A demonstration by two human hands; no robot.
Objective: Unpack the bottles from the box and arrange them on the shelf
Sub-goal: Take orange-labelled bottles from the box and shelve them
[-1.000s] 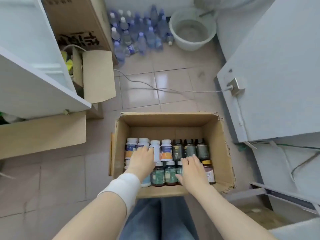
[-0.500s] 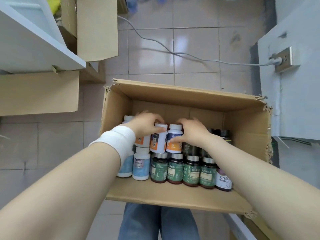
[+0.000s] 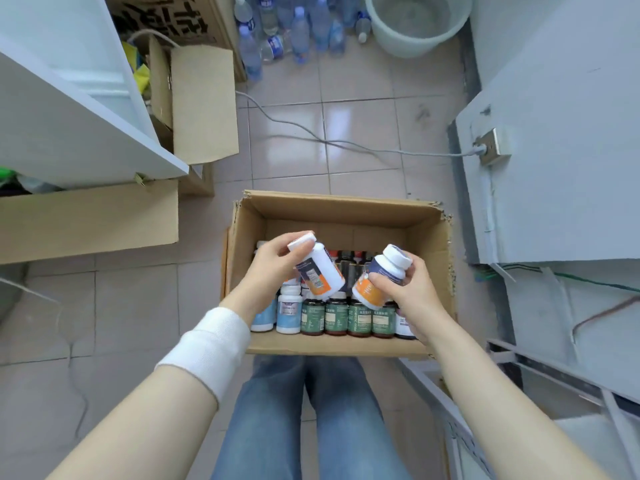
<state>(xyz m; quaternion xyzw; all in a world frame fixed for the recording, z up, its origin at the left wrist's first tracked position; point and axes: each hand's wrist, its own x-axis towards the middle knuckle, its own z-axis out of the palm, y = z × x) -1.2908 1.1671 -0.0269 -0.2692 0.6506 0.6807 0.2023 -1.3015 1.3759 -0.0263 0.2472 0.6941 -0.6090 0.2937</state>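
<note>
Two white plastic bottles with orange-and-navy labels are held above the open brown cardboard box (image 3: 341,210). Left hand (image 3: 273,263): fingers curled round the left-hand bottle (image 3: 322,273), tilted, cap to upper left. Right hand (image 3: 414,292): fingers grasping the right-hand bottle (image 3: 379,282). Box stands on the glossy beige tiled floor (image 3: 363,84), with rows of green-labelled and white bottles (image 3: 334,317) inside. Grey cable (image 3: 304,128) crosses the tiles to the wall socket (image 3: 493,147). White shelf board (image 3: 69,133) at left; clear water bottles (image 3: 298,29) and pale bucket (image 3: 415,29) lie beyond
</note>
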